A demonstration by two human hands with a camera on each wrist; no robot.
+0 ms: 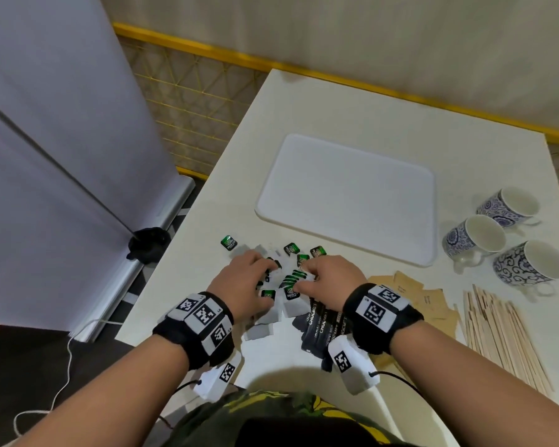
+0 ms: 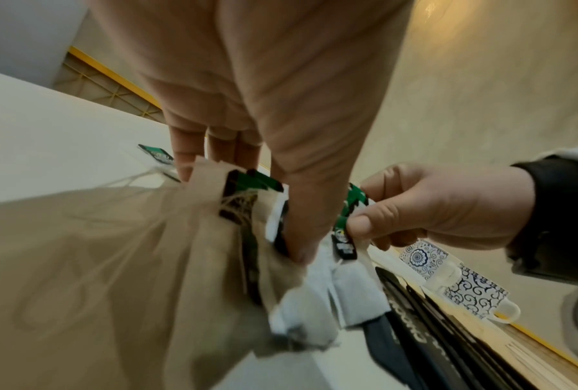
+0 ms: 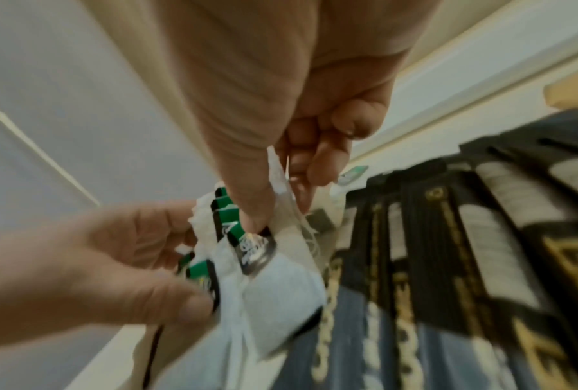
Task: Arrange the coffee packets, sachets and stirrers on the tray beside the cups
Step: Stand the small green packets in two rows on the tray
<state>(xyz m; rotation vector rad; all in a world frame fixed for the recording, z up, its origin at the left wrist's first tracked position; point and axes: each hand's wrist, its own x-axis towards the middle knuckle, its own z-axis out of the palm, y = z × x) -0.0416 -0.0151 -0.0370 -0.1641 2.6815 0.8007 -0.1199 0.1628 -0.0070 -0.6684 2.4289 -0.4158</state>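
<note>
A pile of white tea bags with green tags lies near the table's front edge. My left hand grips its left side, thumb and fingers curled round several bags. My right hand pinches bags and green tags on the right side. Black coffee packets lie partly hidden under my right wrist. Brown sachets and a spread of wooden stirrers lie to the right. The white tray sits beyond the pile with nothing on it.
Three blue-and-white cups stand right of the tray. One green tag lies apart, left of the pile. The table's left edge drops to the floor beside a grey panel.
</note>
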